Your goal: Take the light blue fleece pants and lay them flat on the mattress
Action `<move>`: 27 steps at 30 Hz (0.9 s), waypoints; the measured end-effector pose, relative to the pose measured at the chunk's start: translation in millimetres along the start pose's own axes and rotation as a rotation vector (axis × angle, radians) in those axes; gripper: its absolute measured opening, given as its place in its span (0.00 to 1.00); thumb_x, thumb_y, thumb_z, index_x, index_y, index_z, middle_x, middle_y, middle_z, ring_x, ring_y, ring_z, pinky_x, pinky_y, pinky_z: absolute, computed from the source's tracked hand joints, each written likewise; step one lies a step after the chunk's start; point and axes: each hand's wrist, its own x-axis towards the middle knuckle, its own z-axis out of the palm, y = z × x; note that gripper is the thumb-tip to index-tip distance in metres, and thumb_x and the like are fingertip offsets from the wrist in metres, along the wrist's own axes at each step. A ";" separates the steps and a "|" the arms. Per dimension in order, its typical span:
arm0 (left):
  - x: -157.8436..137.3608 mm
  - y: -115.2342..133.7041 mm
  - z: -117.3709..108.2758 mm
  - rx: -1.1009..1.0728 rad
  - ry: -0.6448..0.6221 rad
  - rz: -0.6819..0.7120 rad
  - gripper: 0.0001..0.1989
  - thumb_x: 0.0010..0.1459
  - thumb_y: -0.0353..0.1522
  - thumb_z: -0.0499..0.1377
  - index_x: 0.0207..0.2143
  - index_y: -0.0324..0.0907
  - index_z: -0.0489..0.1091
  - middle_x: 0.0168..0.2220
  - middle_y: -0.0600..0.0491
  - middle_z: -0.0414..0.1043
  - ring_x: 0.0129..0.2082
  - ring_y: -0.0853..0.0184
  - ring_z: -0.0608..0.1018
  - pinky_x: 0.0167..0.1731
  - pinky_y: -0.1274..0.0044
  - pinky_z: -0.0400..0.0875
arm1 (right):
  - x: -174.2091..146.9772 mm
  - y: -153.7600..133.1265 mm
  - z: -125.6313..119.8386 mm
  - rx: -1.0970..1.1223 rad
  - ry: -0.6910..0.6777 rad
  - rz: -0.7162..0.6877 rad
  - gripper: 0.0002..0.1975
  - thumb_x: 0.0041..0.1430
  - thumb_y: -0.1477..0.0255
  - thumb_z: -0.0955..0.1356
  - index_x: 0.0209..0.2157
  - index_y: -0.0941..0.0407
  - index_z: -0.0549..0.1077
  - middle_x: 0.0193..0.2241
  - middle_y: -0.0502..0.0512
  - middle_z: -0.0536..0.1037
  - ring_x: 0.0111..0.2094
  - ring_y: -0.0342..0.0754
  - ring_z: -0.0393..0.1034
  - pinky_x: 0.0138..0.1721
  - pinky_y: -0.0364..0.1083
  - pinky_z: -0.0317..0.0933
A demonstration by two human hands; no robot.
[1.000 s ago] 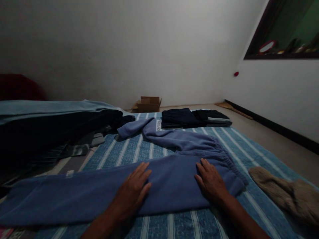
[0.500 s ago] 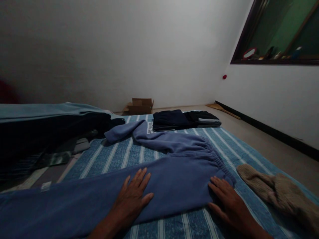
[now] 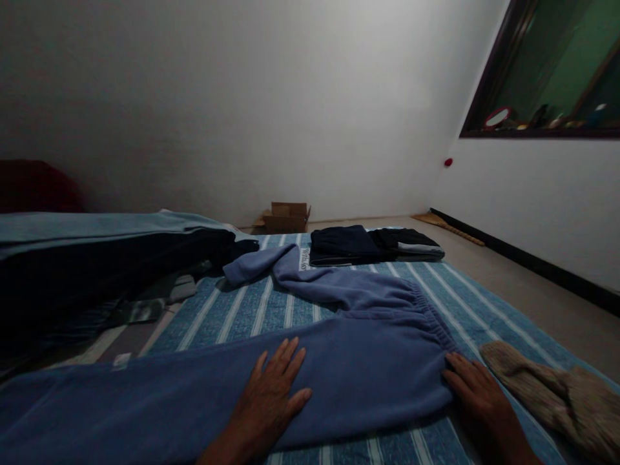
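A pair of blue-purple trousers lies spread on a blue striped bed cover. Its gathered elastic waist faces right, one leg stretches out to the left and the far leg is crumpled and bent. My left hand rests flat on the near leg, fingers spread. At the near corner of the waistband lies my right hand, fingers stretched out and touching the fabric edge; its thumb is hidden. Just right of that hand is a crumpled brown knitted item.
Folded dark clothes sit at the far edge of the bed, with another folded dark pile beside them. Long dark garments and a light blue one are heaped on the left. A cardboard box stands by the wall.
My right hand has slid right to the waistband's near corner, and its thumb has gone out of sight. My left hand stays flat on the leg. The view has shifted slightly.
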 end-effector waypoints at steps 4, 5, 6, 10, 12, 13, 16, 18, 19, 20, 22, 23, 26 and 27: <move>-1.8 0.4 -1.1 -0.030 -0.020 -0.005 0.30 0.60 0.48 0.46 0.62 0.48 0.49 0.64 0.49 0.44 0.63 0.56 0.51 0.58 0.55 0.46 | 0.4 4.4 2.8 0.063 -0.043 0.054 0.16 0.57 0.80 0.56 0.39 0.55 0.71 0.49 0.61 0.72 0.53 0.57 0.62 0.51 0.58 0.57; -2.2 1.1 -2.0 -0.034 -0.024 -0.007 0.30 0.60 0.48 0.46 0.62 0.48 0.49 0.65 0.49 0.44 0.63 0.56 0.51 0.58 0.55 0.46 | -0.1 6.4 3.9 0.081 -0.045 0.048 0.16 0.57 0.80 0.56 0.39 0.55 0.71 0.49 0.61 0.72 0.54 0.57 0.61 0.51 0.57 0.57; -2.6 2.0 -3.1 -0.036 -0.028 -0.013 0.30 0.60 0.48 0.46 0.62 0.48 0.50 0.65 0.49 0.44 0.63 0.55 0.51 0.58 0.55 0.46 | -0.8 8.6 5.0 0.098 -0.046 0.038 0.16 0.57 0.79 0.56 0.39 0.55 0.72 0.49 0.60 0.72 0.55 0.57 0.61 0.51 0.56 0.58; -3.9 6.7 -8.2 -0.041 -0.065 -0.038 0.30 0.60 0.46 0.47 0.62 0.47 0.50 0.65 0.49 0.43 0.64 0.56 0.49 0.58 0.55 0.45 | -3.3 15.9 7.7 0.141 -0.042 0.010 0.15 0.57 0.79 0.57 0.38 0.55 0.72 0.49 0.58 0.73 0.55 0.55 0.60 0.50 0.53 0.59; -4.3 8.0 -9.1 -0.041 -0.079 -0.044 0.30 0.60 0.46 0.47 0.62 0.47 0.50 0.65 0.49 0.43 0.64 0.56 0.49 0.58 0.55 0.45 | -3.9 17.0 7.6 0.153 -0.031 0.002 0.15 0.57 0.79 0.57 0.38 0.55 0.72 0.48 0.57 0.73 0.55 0.54 0.60 0.50 0.51 0.60; -4.4 8.1 -8.8 -0.040 -0.077 -0.041 0.30 0.60 0.46 0.47 0.62 0.47 0.50 0.65 0.49 0.43 0.64 0.56 0.49 0.58 0.55 0.45 | -4.0 17.0 7.1 0.150 -0.026 -0.001 0.16 0.57 0.79 0.57 0.39 0.55 0.72 0.48 0.57 0.73 0.55 0.54 0.60 0.49 0.51 0.60; -4.3 6.8 -5.8 -0.029 -0.045 -0.027 0.30 0.60 0.45 0.48 0.62 0.48 0.51 0.65 0.49 0.44 0.64 0.56 0.50 0.58 0.55 0.45 | -3.3 17.6 4.6 0.093 -0.033 -0.001 0.19 0.57 0.80 0.56 0.45 0.57 0.71 0.50 0.59 0.72 0.55 0.54 0.60 0.49 0.50 0.60; -4.2 5.4 -3.7 -0.029 -0.032 -0.019 0.30 0.60 0.46 0.48 0.62 0.48 0.51 0.65 0.48 0.45 0.63 0.56 0.50 0.59 0.55 0.45 | -1.7 20.0 3.0 0.050 -0.047 -0.021 0.22 0.56 0.80 0.56 0.50 0.58 0.69 0.51 0.59 0.71 0.54 0.54 0.61 0.47 0.49 0.61; -4.1 4.9 -3.1 -0.031 -0.032 -0.018 0.30 0.60 0.46 0.48 0.62 0.48 0.51 0.65 0.49 0.45 0.64 0.56 0.50 0.59 0.55 0.45 | -0.8 21.8 2.4 0.041 -0.048 -0.045 0.22 0.56 0.80 0.56 0.50 0.58 0.69 0.50 0.58 0.71 0.54 0.53 0.62 0.47 0.48 0.62; -4.1 4.6 -2.7 -0.035 -0.036 -0.019 0.30 0.60 0.46 0.47 0.62 0.48 0.50 0.65 0.49 0.44 0.64 0.56 0.50 0.59 0.56 0.45 | 0.1 23.8 1.9 0.041 -0.044 -0.077 0.22 0.55 0.80 0.57 0.49 0.57 0.70 0.50 0.57 0.72 0.53 0.53 0.63 0.46 0.48 0.62; -4.2 4.5 -2.7 -0.042 -0.047 -0.023 0.30 0.60 0.47 0.47 0.62 0.47 0.49 0.65 0.49 0.43 0.64 0.56 0.49 0.59 0.55 0.44 | 1.1 27.6 1.5 0.051 -0.028 -0.118 0.20 0.55 0.79 0.58 0.46 0.54 0.72 0.48 0.56 0.74 0.51 0.53 0.65 0.45 0.48 0.63; -4.3 4.6 -2.9 -0.045 -0.053 -0.026 0.30 0.60 0.47 0.46 0.62 0.47 0.49 0.65 0.49 0.43 0.64 0.56 0.48 0.59 0.55 0.44 | 0.8 29.0 1.4 0.053 -0.020 -0.118 0.19 0.56 0.79 0.58 0.44 0.54 0.73 0.47 0.56 0.74 0.50 0.53 0.66 0.45 0.49 0.62; -4.5 5.2 -3.0 -0.051 -0.053 -0.023 0.31 0.60 0.47 0.46 0.62 0.47 0.49 0.65 0.49 0.42 0.64 0.56 0.48 0.59 0.55 0.44 | -2.8 30.8 1.3 0.049 -0.027 -0.081 0.19 0.56 0.79 0.57 0.43 0.54 0.74 0.48 0.57 0.74 0.51 0.55 0.65 0.47 0.53 0.60; -4.6 5.4 -3.1 -0.055 -0.049 -0.019 0.31 0.60 0.47 0.46 0.62 0.47 0.49 0.65 0.49 0.42 0.64 0.56 0.48 0.59 0.55 0.44 | -4.6 30.9 1.2 0.049 -0.035 -0.075 0.19 0.57 0.79 0.57 0.44 0.53 0.74 0.48 0.57 0.73 0.51 0.55 0.65 0.48 0.54 0.60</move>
